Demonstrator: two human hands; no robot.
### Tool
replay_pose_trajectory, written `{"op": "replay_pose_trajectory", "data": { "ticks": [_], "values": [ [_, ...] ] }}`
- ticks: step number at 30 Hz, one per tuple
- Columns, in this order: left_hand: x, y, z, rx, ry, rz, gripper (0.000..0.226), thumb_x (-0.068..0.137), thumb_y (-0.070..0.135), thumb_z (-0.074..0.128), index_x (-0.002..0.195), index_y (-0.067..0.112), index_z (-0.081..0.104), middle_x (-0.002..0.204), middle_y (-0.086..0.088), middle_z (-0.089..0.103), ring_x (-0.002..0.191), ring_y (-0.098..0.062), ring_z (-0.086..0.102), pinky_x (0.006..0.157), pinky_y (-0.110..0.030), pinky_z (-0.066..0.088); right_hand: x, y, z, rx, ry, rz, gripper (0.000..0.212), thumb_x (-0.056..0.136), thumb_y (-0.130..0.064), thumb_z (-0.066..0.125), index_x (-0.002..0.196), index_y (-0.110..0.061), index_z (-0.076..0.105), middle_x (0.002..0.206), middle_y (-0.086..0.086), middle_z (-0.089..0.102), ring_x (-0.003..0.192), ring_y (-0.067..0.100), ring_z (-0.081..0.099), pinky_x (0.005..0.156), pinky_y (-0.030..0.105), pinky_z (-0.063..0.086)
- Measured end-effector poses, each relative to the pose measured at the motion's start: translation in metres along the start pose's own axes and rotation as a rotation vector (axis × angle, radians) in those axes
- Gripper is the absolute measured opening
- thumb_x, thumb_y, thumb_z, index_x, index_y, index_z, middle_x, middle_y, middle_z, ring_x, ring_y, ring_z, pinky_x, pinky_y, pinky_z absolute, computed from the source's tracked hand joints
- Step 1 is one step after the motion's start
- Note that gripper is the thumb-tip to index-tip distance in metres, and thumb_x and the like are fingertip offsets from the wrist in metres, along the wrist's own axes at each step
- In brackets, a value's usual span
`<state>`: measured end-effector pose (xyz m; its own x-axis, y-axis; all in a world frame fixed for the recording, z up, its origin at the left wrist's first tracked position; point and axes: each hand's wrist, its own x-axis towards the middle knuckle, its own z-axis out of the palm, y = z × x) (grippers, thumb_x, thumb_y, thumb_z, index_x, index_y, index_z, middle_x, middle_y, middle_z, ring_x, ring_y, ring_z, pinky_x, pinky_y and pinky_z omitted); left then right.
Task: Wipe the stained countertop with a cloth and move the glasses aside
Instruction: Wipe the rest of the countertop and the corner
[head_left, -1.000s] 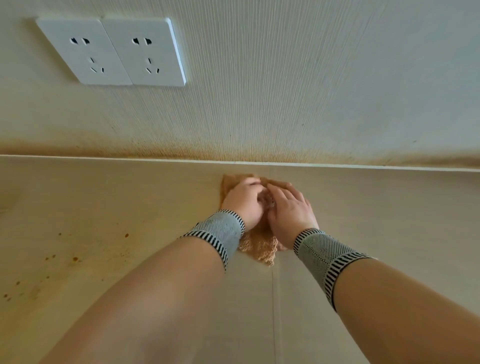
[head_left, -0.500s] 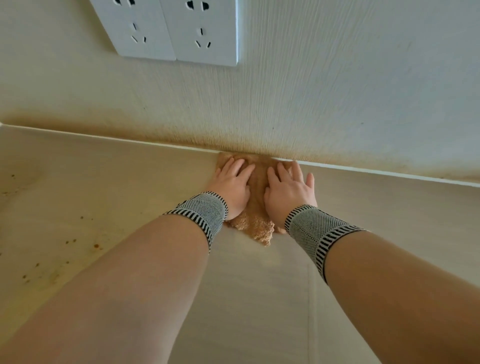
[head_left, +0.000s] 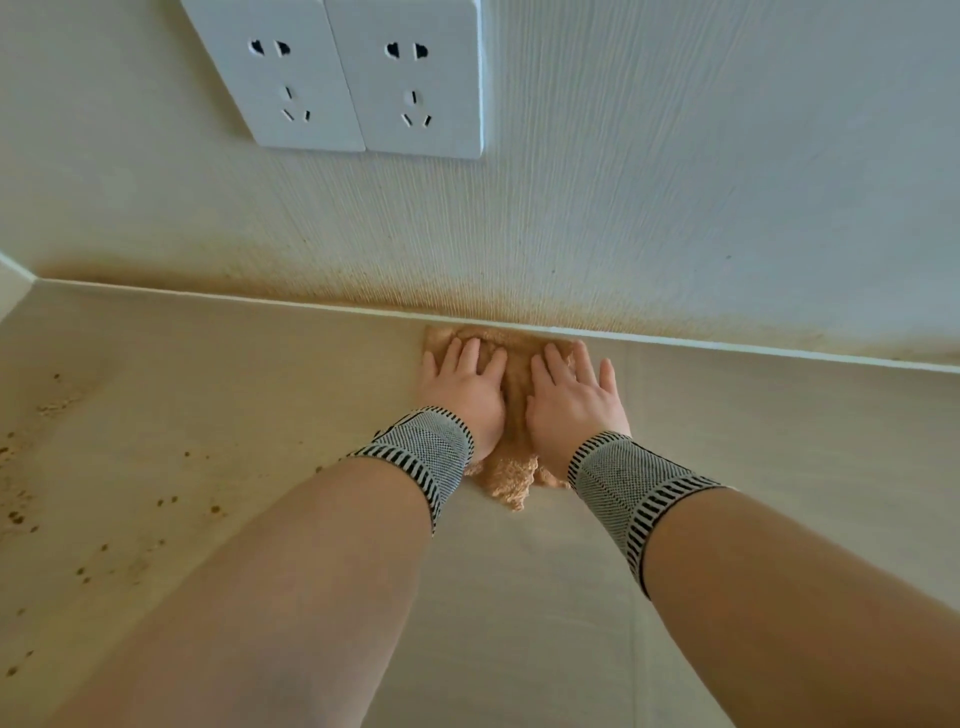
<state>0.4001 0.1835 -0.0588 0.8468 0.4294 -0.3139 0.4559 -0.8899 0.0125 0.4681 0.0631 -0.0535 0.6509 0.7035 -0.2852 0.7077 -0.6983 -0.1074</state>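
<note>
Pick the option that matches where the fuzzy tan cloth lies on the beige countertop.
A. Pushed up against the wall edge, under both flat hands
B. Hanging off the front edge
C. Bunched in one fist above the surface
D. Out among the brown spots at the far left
A: the fuzzy tan cloth lies against the strip where the beige countertop meets the wall, with the left hand and right hand pressed flat on it.
</note>
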Motion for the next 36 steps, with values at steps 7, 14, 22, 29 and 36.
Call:
{"op": "replay_pose_trajectory", "data": {
  "ticks": [7, 14, 22, 29, 36],
  "values": [
    [0.009, 0.118, -0.006, -0.096, -0.089, 0.18, 0.059, 0.105, 0.031, 0.031, 0.157, 0.021, 0.007, 0.164, -0.012, -0.006, 0.151, -0.031, -0.007, 0.121, -0.045, 0.001, -0.045, 0.099, -0.005, -0.096, -0.011, 0.187, 0.057, 0.103, -0.026, 0.024, 0.156, -0.007, 0.013, 0.165, 0.008, 0.009, 0.152, 0.029, -0.007, 0.122, 0.045, 0.001],
    [0.009, 0.084, -0.005, -0.076, -0.095, 0.186, 0.062, 0.105, 0.043, 0.025, 0.157, 0.022, -0.001, 0.165, -0.006, -0.01, 0.151, -0.029, -0.01, 0.121, -0.043, 0.0, -0.025, 0.074, -0.004, 0.153, -0.002, 0.171, 0.061, 0.1, -0.02, 0.032, 0.155, -0.001, 0.013, 0.165, 0.015, 0.003, 0.152, 0.025, 0.002, 0.124, 0.035, 0.006],
    [-0.004, -0.016, 0.001, -0.084, -0.091, 0.036, 0.062, 0.105, 0.042, 0.02, 0.157, 0.022, -0.007, 0.164, -0.005, -0.014, 0.151, -0.027, -0.012, 0.123, -0.045, 0.0, 0.002, -0.013, 0.002, 0.126, -0.031, -0.031, 0.067, 0.101, -0.036, 0.029, 0.157, -0.009, 0.003, 0.165, 0.014, -0.006, 0.152, 0.027, -0.006, 0.124, 0.041, 0.002],
    [-0.03, -0.064, 0.011, -0.098, -0.081, -0.116, 0.063, 0.105, 0.042, 0.021, 0.157, 0.02, -0.007, 0.165, -0.006, -0.013, 0.151, -0.027, -0.01, 0.123, -0.045, 0.002, 0.005, -0.07, 0.007, 0.064, -0.075, -0.138, 0.062, 0.104, -0.033, 0.022, 0.157, -0.01, -0.001, 0.165, 0.011, -0.009, 0.152, 0.027, -0.007, 0.124, 0.043, 0.002],
    [-0.034, -0.006, 0.012, -0.077, -0.064, -0.088, 0.062, 0.105, 0.041, 0.018, 0.157, 0.021, -0.007, 0.164, -0.008, -0.014, 0.151, -0.028, -0.011, 0.122, -0.048, 0.001, -0.017, -0.019, -0.001, -0.059, -0.082, -0.087, 0.063, 0.103, -0.023, 0.027, 0.156, -0.006, -0.003, 0.165, 0.012, -0.007, 0.152, 0.027, -0.004, 0.123, 0.044, 0.001]
  ]
}}
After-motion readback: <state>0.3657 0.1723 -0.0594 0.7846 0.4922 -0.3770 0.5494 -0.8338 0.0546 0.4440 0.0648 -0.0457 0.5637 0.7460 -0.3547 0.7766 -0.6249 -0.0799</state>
